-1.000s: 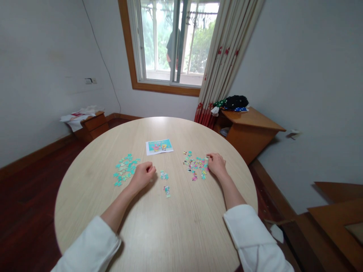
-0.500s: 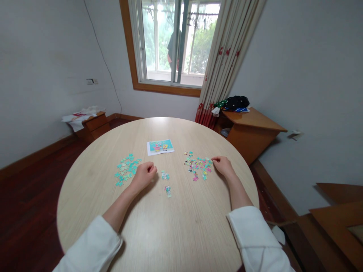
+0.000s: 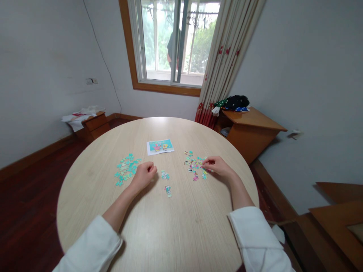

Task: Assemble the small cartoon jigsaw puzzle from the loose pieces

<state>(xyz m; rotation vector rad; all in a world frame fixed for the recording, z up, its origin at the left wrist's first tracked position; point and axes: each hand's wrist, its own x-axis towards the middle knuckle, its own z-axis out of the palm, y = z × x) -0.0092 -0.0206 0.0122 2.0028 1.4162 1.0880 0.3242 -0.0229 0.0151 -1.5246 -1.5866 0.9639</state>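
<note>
Moved inward from the edge

Into the multicoloured pile (image 3: 195,163) on the table (image 3: 181,234), reaching with the right hand (image 3: 217,165), apparently sorting through it; cannot tell whether pinching anything. Left of two small clusters (image 3: 165,175), keeping the left hand (image 3: 144,175) clenched beside the teal pile (image 3: 126,169); cannot see inside.

L puzzle pcs (image 3: 124,166) teal-grn, R pcs (image 3: 195,164) multicol.

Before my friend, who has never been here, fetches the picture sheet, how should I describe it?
On the round table, look toward the window. The picture sheet lies there, between and slightly beyond the two larger piles of puzzle pieces. Unlike those small shapes, it is one rectangle, mostly blue with a white left edge.
</note>
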